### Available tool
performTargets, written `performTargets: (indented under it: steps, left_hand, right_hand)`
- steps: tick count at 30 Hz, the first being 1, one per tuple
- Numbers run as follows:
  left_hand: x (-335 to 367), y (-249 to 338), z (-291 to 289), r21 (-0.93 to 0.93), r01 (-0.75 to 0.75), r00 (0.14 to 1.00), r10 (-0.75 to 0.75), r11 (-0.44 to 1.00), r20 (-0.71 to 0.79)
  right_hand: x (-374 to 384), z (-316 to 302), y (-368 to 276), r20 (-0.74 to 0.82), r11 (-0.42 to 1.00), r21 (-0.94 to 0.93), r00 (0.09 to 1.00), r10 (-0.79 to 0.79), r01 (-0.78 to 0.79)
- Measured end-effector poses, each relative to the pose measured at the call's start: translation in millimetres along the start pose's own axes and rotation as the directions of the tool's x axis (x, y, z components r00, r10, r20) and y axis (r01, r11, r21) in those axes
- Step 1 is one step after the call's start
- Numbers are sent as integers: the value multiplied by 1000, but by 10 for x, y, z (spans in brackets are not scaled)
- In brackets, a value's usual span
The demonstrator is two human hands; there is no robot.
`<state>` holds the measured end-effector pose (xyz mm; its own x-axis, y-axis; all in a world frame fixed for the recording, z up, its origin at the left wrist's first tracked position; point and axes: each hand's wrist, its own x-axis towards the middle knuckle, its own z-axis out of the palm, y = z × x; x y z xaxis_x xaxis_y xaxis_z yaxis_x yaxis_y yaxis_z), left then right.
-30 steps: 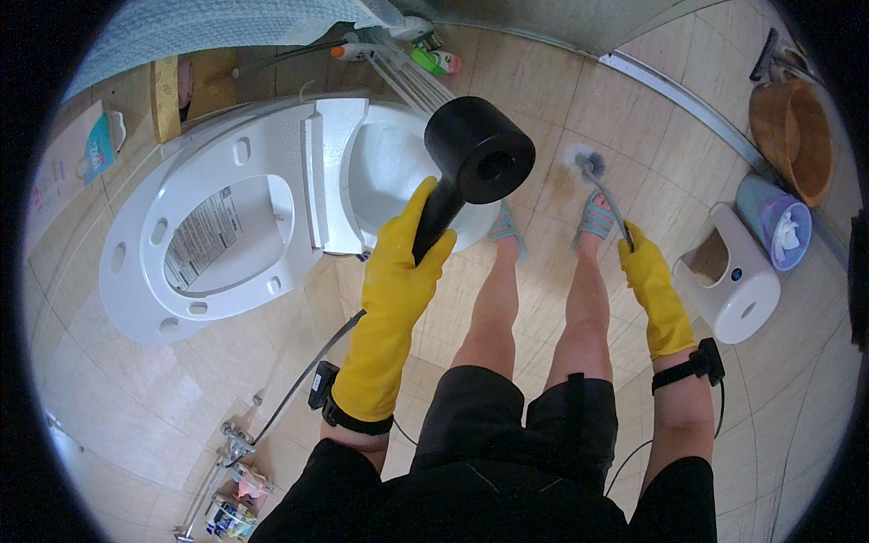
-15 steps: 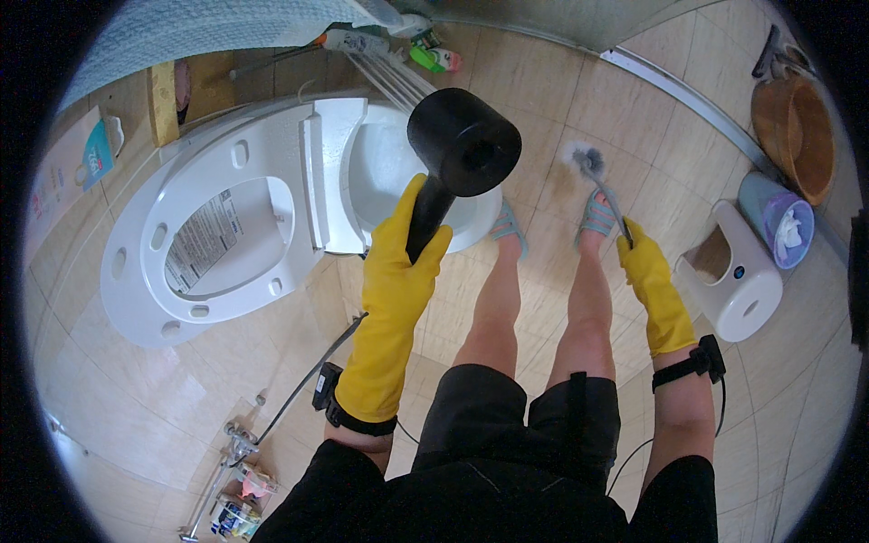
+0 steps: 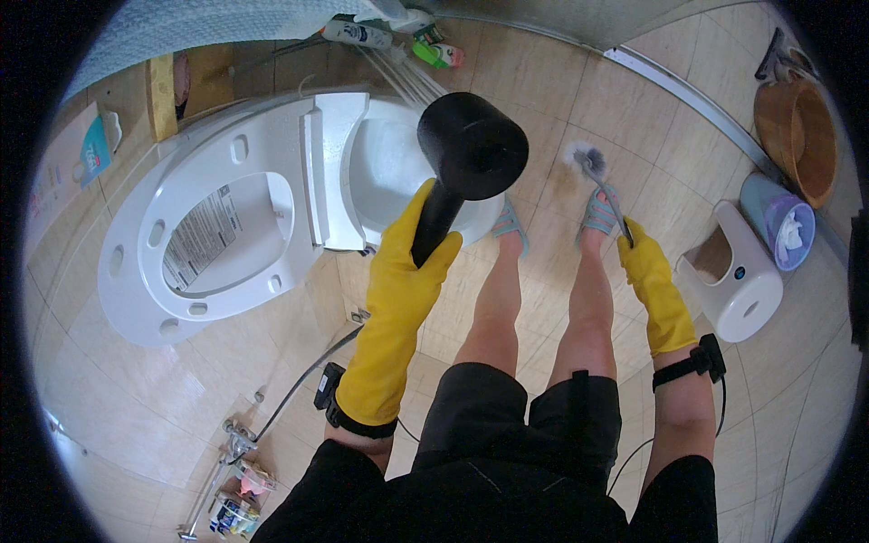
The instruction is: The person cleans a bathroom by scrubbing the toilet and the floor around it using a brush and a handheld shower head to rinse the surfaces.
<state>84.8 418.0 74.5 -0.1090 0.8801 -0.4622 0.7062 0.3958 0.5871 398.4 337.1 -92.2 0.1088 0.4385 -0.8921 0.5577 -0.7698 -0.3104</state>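
Note:
A long yellow rubber glove covers my left hand (image 3: 404,258), which is wrapped round the handle of a black shower head (image 3: 472,145). Streams of water (image 3: 407,77) spray from it toward the far left, beyond the toilet bowl. The white toilet (image 3: 466,222) stands below and left of it, with its seat (image 3: 131,244) raised. In a matching glove, my right hand (image 3: 644,262) grips the grey handle of a toilet brush (image 3: 590,163). Its bristly head is low over the tiled floor near my right slipper (image 3: 597,215).
Spray bottles (image 3: 358,34) and a green bottle (image 3: 436,54) stand at the far wall. To the right are a white stool (image 3: 756,303), a blue bin (image 3: 760,195) and a brown tub (image 3: 774,118). A hose (image 3: 308,376) runs to the wall tap (image 3: 240,439).
My left hand and the shower head have shifted slightly right, and the spray has moved right with them. My right hand and the brush stay nearly still.

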Motion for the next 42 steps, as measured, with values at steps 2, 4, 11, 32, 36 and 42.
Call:
performTargets:
  steps: [2, 4, 11, 32, 36, 42]
  left_hand:
    - [-4, -20, -3, -44, 50, 999, -50, 998, -1]
    - [-3, 69, -16, -116, 154, 988, -152, 981, 31]
    - [-28, -8, 11, -58, 46, 998, -44, 997, 37]
    - [-216, 74, -124, 9, 210, 977, -210, 978, -34]
    - [-474, -205, -257, -8, 7, 982, -9, 1000, -187]
    - [-1179, 33, -762, -361, 70, 899, -216, 930, -382]
  right_hand:
    - [-15, -6, -58, 12, 1000, -7, 1000, 10, -10]
    - [-18, -9, -56, 9, 1000, -6, 1000, 10, -10]
    - [66, 57, 70, -27, 998, -9, 998, -55, 54]
    - [-47, -122, -30, 12, 1000, 15, 1000, 14, -14]
    - [-124, -242, -71, 37, 999, 26, 999, 27, -28]
    - [31, -324, 267, -19, 976, -82, 979, -202, 200]
